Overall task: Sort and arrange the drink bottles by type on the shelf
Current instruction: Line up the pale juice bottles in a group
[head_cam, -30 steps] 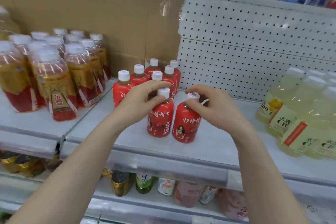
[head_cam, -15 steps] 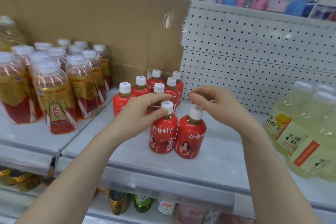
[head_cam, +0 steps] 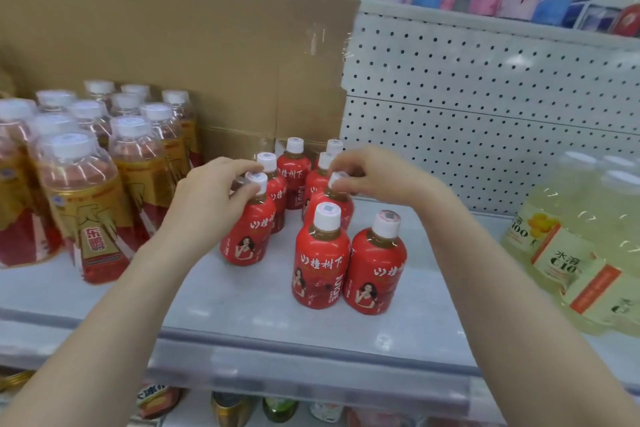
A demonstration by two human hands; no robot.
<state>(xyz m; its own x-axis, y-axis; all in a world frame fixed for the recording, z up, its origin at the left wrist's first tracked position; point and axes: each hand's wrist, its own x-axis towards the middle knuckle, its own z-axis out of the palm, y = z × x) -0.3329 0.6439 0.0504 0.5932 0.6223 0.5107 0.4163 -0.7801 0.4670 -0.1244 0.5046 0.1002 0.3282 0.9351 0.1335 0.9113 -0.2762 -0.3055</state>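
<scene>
Several small red bottles with white caps stand on the grey shelf (head_cam: 242, 305). My left hand (head_cam: 211, 198) grips the neck of one red bottle (head_cam: 247, 236), which leans to the left. My right hand (head_cam: 374, 173) pinches the cap of another red bottle (head_cam: 332, 204) further back. Two red bottles stand free at the front: one (head_cam: 320, 263) on the left, one (head_cam: 375, 270) on the right. More red bottles (head_cam: 294, 177) stand behind, against the cardboard.
Larger gold-and-red bottles (head_cam: 86, 211) crowd the shelf's left. Pale yellow bottles (head_cam: 581, 246) fill the right. A cardboard sheet (head_cam: 173, 52) and white pegboard (head_cam: 485, 107) form the back. A lower shelf holds cans and bottles (head_cam: 228, 406).
Both hands left the two front bottles and reached back. The left now grips a bottle on the left, the right pinches the cap of one behind. The camera moved closer.
</scene>
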